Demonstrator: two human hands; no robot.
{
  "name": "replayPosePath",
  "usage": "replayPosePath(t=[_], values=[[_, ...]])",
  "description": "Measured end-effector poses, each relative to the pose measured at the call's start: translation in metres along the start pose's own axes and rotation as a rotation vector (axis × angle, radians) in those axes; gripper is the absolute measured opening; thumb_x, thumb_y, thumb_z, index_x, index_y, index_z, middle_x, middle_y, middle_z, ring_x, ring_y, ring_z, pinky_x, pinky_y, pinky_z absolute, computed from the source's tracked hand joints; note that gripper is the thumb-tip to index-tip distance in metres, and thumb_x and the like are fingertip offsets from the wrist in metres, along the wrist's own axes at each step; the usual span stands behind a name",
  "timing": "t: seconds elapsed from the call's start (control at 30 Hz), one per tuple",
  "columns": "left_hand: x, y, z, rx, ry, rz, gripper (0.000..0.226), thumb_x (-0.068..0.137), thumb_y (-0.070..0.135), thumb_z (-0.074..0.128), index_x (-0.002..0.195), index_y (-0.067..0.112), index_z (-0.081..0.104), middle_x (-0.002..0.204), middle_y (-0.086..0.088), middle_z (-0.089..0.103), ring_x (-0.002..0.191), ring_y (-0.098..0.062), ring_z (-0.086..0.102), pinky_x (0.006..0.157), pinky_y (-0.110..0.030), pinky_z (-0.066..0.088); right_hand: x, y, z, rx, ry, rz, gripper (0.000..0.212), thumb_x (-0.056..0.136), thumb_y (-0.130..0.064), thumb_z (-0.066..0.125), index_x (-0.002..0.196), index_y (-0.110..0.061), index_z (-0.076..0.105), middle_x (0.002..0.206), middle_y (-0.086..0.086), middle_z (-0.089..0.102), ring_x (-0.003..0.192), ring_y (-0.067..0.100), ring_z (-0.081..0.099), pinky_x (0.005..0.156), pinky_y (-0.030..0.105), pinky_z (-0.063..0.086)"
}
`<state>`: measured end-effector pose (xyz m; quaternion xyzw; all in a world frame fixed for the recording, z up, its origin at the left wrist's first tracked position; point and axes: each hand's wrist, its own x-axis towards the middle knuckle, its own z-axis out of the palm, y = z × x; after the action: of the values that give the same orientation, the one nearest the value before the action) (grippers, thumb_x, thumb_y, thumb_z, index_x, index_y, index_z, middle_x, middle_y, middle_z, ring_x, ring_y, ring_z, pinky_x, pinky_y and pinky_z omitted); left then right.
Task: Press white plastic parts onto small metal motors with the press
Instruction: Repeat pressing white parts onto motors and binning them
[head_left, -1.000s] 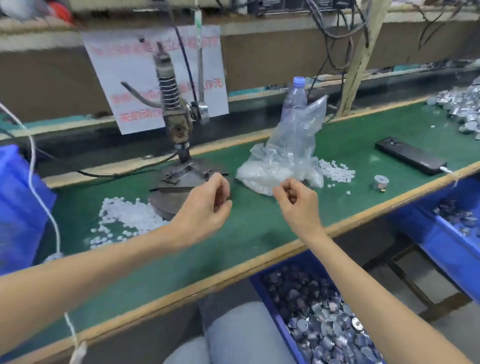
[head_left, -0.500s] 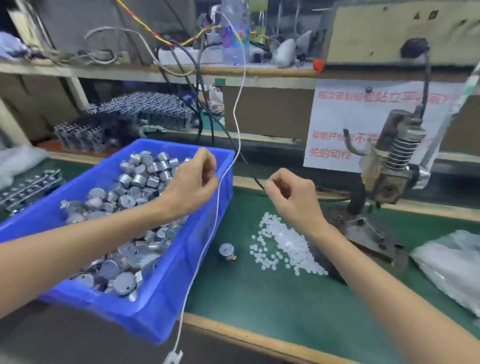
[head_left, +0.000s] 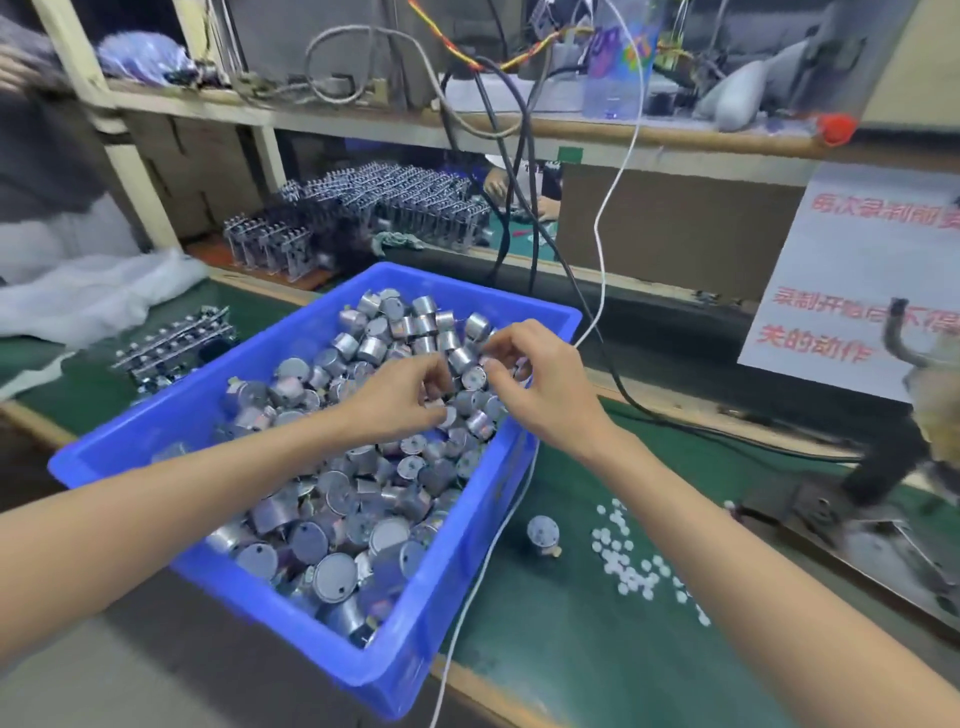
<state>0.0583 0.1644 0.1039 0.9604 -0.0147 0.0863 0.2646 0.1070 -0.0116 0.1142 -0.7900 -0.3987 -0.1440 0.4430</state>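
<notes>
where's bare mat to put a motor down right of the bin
Bare green mat lies near the front edge, between the blue bin and the right forearm. Crowded farther back: loose motor, white parts, press base.

One blue bin (head_left: 291, 639) heaped with metal motors (head_left: 332, 519) too many to count, one lone motor (head_left: 543, 534) on the mat, a few dozen white plastic parts (head_left: 631, 566), one press (head_left: 878, 467), one paper sign (head_left: 857, 270), one left hand (head_left: 400, 402) and one right hand (head_left: 543, 397).

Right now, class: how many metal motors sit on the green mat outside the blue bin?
1. A single motor stands on the mat between the blue bin and the scattered white parts. The right forearm may hide others.
</notes>
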Motion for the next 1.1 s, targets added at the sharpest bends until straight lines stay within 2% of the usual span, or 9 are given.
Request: replayPosePath(t=[0.1,0.17,0.4,0.5,0.57,0.73,0.87,1.0,1.1], values=[[-0.004,-0.008,0.009,0.135,-0.290,-0.060,0.028,0.073,0.019,0.074,0.098,0.012,0.063,0.091,-0.005,0.065,0.070,-0.015,0.053,0.060,-0.022,0.039,-0.002,0.004,0.004,0.011,-0.008,0.000,0.009,0.084,-0.002,0.060,0.092,-0.003,0.065,0.086,0.004,0.057,0.071,0.004,0.050,0.070,0.008,0.036],[-0.006,-0.012,0.015,0.164,-0.414,-0.113,0.032,0.073,0.027,0.077,0.100,0.015,0.064,0.093,-0.001,0.066,0.073,-0.013,0.056,0.061,-0.022,0.040,-0.003,0.008,0.004,0.022,-0.002,0.022,0.009,0.085,-0.002,0.060,0.092,-0.003,0.065,0.087,0.002,0.058,0.073,0.007,0.052,0.071,0.012,0.040],[-0.004,-0.010,0.022,0.198,-0.511,-0.170,0.025,0.078,0.031,0.069,0.097,0.017,0.063,0.091,0.001,0.066,0.076,-0.013,0.058,0.070,-0.028,0.049,-0.007,0.010,0.000,0.047,-0.001,0.049,0.010,0.086,-0.004,0.058,0.093,-0.007,0.065,0.088,-0.002,0.057,0.076,0.000,0.053,0.069,0.013,0.044],[-0.001,-0.001,0.017,0.202,-0.428,-0.154,0.016,0.079,0.030,0.066,0.090,0.018,0.062,0.083,0.004,0.064,0.068,-0.009,0.057,0.060,-0.023,0.044,-0.012,0.009,-0.003,0.072,0.019,0.057,0.010,0.085,-0.003,0.059,0.092,-0.006,0.065,0.087,0.000,0.058,0.076,0.007,0.054,0.069,0.019,0.047],[0.003,0.010,0.007,0.087,-0.309,-0.191,0.010,0.080,0.029,0.064,0.083,0.019,0.064,0.074,0.009,0.067,0.062,-0.002,0.060,0.054,-0.017,0.043,-0.017,0.009,-0.007,0.070,0.033,0.036,0.013,0.084,-0.002,0.060,0.095,-0.006,0.067,0.088,0.002,0.061,0.076,0.008,0.054,0.072,0.014,0.045],[0.012,0.056,-0.009,-0.347,-0.060,-0.217,0.012,0.085,0.023,0.061,0.085,0.011,0.063,0.070,-0.001,0.070,0.057,-0.009,0.064,0.054,-0.017,0.046,-0.033,0.010,-0.019,0.023,0.038,-0.033,0.031,0.081,-0.007,0.068,0.111,-0.008,0.066,0.098,0.004,0.066,0.075,0.010,0.057,0.075,0.006,0.039],[0.017,0.097,0.002,-0.407,0.059,-0.190,0.017,0.084,0.030,0.064,0.075,0.017,0.058,0.071,-0.008,0.067,0.050,-0.006,0.057,0.057,-0.024,0.041,-0.042,0.013,-0.033,0.009,0.115,0.002,0.045,0.077,-0.012,0.076,0.118,-0.005,0.058,0.104,0.003,0.059,0.070,0.007,0.056,0.069,0.010,0.040],[0.016,0.131,0.026,-0.481,0.048,-0.175,0.028,0.076,0.040,0.069,0.078,0.013,0.062,0.089,-0.014,0.071,0.081,-0.023,0.067,0.071,-0.031,0.049,-0.057,0.017,-0.059,0.016,0.217,0.054,0.039,0.074,-0.011,0.079,0.107,-0.003,0.060,0.095,0.002,0.057,0.068,0.000,0.051,0.064,0.008,0.040],[0.012,0.151,0.053,-0.504,0.031,-0.162,0.030,0.076,0.042,0.068,0.078,0.012,0.063,0.091,-0.012,0.071,0.090,-0.027,0.067,0.086,-0.041,0.051,-0.081,0.026,-0.080,-0.001,0.217,0.137,0.037,0.073,-0.007,0.078,0.106,-0.005,0.060,0.093,0.002,0.060,0.068,-0.002,0.051,0.064,0.010,0.040]])
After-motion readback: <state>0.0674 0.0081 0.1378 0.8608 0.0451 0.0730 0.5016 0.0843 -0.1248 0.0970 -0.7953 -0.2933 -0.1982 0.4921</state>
